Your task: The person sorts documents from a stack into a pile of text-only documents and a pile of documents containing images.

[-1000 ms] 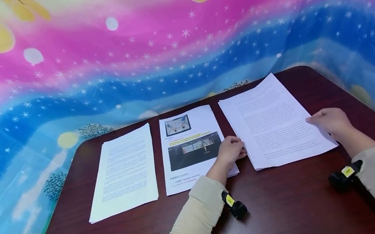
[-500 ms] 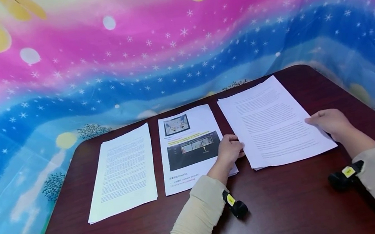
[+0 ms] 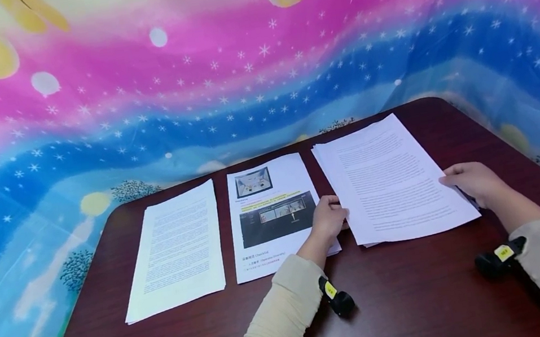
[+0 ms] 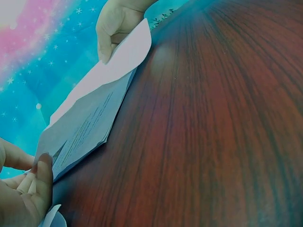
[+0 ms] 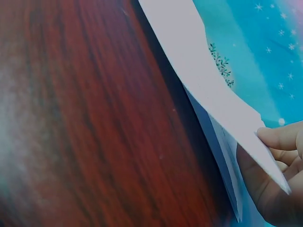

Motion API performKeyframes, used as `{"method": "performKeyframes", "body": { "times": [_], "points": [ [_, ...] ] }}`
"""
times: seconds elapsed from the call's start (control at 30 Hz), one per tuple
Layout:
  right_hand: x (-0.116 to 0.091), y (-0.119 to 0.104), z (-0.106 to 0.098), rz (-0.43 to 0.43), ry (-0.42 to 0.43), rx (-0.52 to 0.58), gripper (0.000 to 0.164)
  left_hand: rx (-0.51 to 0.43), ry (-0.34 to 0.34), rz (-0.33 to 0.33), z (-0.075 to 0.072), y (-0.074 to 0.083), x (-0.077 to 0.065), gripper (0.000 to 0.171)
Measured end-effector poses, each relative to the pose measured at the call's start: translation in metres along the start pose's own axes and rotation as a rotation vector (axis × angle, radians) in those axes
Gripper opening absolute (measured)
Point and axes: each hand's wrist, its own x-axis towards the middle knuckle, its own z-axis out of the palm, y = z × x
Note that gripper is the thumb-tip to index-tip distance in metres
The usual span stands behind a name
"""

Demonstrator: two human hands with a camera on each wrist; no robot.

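On the table point(image 3: 414, 292), my left hand point(image 3: 329, 220) and right hand point(image 3: 477, 182) pinch the rightmost papers point(image 3: 389, 181), barely shifted just now, seemingly still uneven.

Head view bright — soft glare on table point(image 3: 408, 287); wrist views dimmer (hazy).

the right-hand paper stack point(image 3: 390, 189) has shifted slightly: its far corner now sits a little lower in the head view, its lower right corner slightly further left. the right hand point(image 3: 475, 182) has come a little lower too.
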Motion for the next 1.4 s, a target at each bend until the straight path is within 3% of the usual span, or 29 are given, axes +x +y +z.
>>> {"method": "performKeyframes", "body": {
  "times": [0.4,0.87,1.4],
  "points": [
    [-0.006,0.002,0.005,-0.007,-0.023,0.065,0.046,0.000,-0.009,0.015,-0.007,0.001,-0.003,0.027],
    [-0.015,0.001,0.013,-0.122,-0.040,0.175,0.044,0.047,-0.003,0.020,-0.025,-0.001,-0.009,0.031],
    [-0.030,-0.013,0.024,-0.166,-0.094,0.272,0.036,0.104,-0.022,0.055,-0.049,0.000,-0.019,0.034]
  ]
}}
